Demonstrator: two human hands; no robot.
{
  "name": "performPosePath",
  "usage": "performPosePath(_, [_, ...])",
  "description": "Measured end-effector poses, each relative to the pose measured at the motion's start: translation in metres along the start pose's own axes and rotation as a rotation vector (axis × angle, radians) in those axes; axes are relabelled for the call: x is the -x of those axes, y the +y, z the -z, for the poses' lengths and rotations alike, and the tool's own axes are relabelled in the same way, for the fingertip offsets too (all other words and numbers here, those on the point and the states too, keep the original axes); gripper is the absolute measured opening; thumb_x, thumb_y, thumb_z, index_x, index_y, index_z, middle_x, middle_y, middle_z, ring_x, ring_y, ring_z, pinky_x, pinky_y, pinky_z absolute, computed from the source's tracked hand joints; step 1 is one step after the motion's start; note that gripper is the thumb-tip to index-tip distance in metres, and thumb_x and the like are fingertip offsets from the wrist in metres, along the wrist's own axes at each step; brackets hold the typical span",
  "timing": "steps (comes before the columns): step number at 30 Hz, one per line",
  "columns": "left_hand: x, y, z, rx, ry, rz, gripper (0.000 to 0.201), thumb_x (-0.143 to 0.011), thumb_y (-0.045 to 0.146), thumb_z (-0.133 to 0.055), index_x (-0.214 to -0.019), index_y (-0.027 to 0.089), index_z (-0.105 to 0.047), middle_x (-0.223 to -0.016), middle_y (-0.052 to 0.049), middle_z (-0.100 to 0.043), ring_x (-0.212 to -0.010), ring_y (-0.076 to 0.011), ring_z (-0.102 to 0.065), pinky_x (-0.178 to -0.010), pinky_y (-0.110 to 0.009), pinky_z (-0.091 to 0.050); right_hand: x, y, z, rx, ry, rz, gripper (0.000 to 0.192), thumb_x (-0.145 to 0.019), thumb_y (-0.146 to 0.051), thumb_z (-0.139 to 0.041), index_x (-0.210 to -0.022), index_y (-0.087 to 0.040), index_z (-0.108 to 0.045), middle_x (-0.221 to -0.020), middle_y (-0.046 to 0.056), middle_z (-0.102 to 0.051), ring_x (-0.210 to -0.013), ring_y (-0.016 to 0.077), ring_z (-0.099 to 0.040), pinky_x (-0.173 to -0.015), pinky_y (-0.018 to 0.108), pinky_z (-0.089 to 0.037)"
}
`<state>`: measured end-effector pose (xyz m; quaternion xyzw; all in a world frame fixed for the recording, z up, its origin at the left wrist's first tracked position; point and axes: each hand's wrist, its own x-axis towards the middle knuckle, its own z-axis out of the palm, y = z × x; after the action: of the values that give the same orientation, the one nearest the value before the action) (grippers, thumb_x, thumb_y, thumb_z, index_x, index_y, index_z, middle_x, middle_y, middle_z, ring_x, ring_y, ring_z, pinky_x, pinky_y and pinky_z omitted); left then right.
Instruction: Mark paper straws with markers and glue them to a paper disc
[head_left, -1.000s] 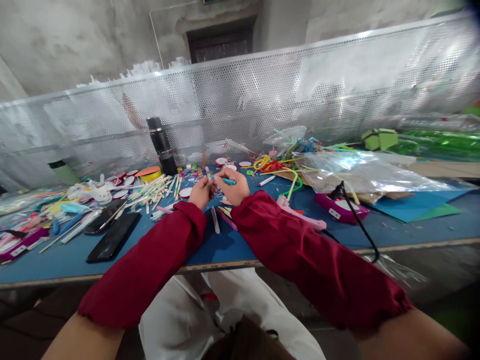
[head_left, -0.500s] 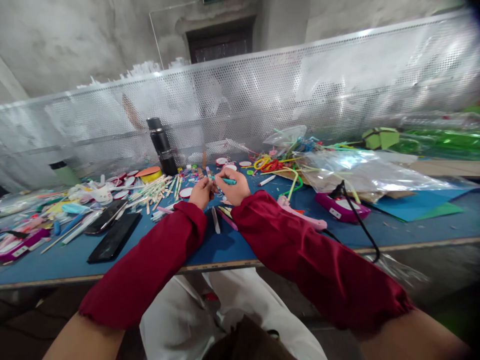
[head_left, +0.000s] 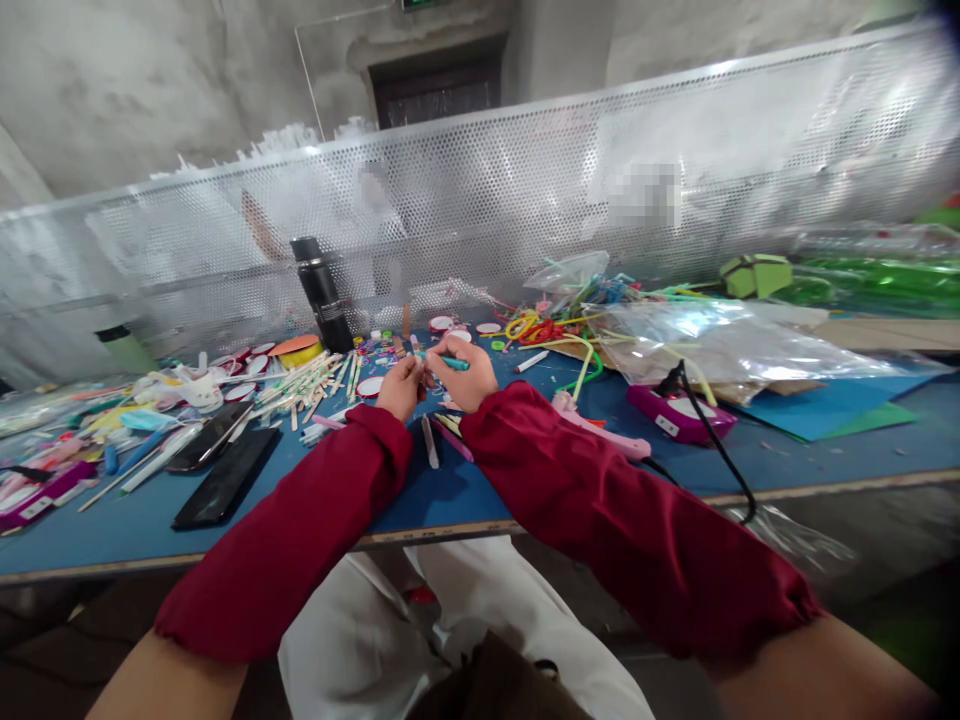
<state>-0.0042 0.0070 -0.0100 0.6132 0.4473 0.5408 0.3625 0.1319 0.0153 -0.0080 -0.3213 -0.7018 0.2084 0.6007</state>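
Observation:
My right hand (head_left: 472,378) is closed around a teal marker (head_left: 454,362), its tip pointing left at my left hand. With its fingers pinched together, my left hand (head_left: 401,388) meets the marker's tip and grips something small that the fingers mostly hide. A pale purple piece (head_left: 414,343) shows just above those fingertips; I cannot tell whether it is held or lies behind. Below my hands, a whitish stick (head_left: 430,443) and a pink pen-like stick (head_left: 454,440) lie on the blue table (head_left: 450,500). A white marker with a red end (head_left: 532,361) is to the right.
Wooden craft sticks (head_left: 307,388), a black phone (head_left: 227,477) and a black bottle (head_left: 322,295) are on the left. A pink glue gun (head_left: 600,432), a purple box with a cable (head_left: 679,412) and plastic bags (head_left: 720,345) are on the right. A perforated metal panel (head_left: 480,200) runs behind.
The view has shifted slightly. Both hands keep their pose, the marker's tip still at my left fingers.

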Motion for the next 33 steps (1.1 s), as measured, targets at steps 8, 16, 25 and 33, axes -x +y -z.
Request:
performPosePath(8, [0.0008, 0.0017, 0.0001, -0.013, 0.003, -0.006, 0.022, -0.093, 0.021, -0.050, -0.071, 0.018, -0.050, -0.063, 0.002, -0.058, -0.043, -0.0078, -0.043, -0.045, -0.022, -0.033, -0.0010, 0.0017, -0.0011, 0.005, 0.022, -0.005, 0.016, -0.086, -0.035, -0.058, -0.075, -0.024, -0.061, -0.068, -0.004, -0.065, -0.059, 0.0122, -0.055, -0.061, 0.026, -0.044])
performPosePath(16, [-0.0013, -0.0016, -0.0001, 0.028, -0.006, -0.020, 0.018, -0.094, 0.025, -0.051, -0.077, 0.018, -0.052, -0.063, 0.002, -0.057, -0.041, -0.0073, -0.042, -0.042, -0.021, -0.030, -0.0024, 0.0012, 0.0007, 0.036, 0.045, 0.030, 0.016, -0.085, -0.034, -0.059, -0.074, -0.023, -0.060, -0.066, -0.004, -0.063, -0.062, 0.0125, -0.056, -0.061, 0.025, -0.043])
performPosePath(25, [-0.0010, -0.0006, -0.0001, 0.016, 0.010, -0.016, 0.022, -0.094, 0.022, -0.051, -0.072, 0.018, -0.050, -0.060, 0.003, -0.056, -0.040, -0.0066, -0.042, -0.042, -0.021, -0.028, -0.0012, 0.0002, -0.0003, 0.014, 0.032, 0.037, 0.015, -0.085, -0.032, -0.059, -0.073, -0.023, -0.060, -0.064, -0.005, -0.062, -0.060, 0.0122, -0.055, -0.060, 0.025, -0.042])
performPosePath(33, [0.0001, -0.0001, -0.0010, 0.042, 0.010, -0.005, 0.023, -0.093, 0.023, -0.054, -0.071, 0.017, -0.051, -0.060, 0.003, -0.056, -0.041, -0.0064, -0.041, -0.042, -0.021, -0.029, -0.0003, -0.0001, -0.0005, 0.036, 0.027, 0.029, 0.016, -0.086, -0.034, -0.058, -0.075, -0.023, -0.060, -0.066, -0.004, -0.064, -0.062, 0.0126, -0.056, -0.061, 0.025, -0.043])
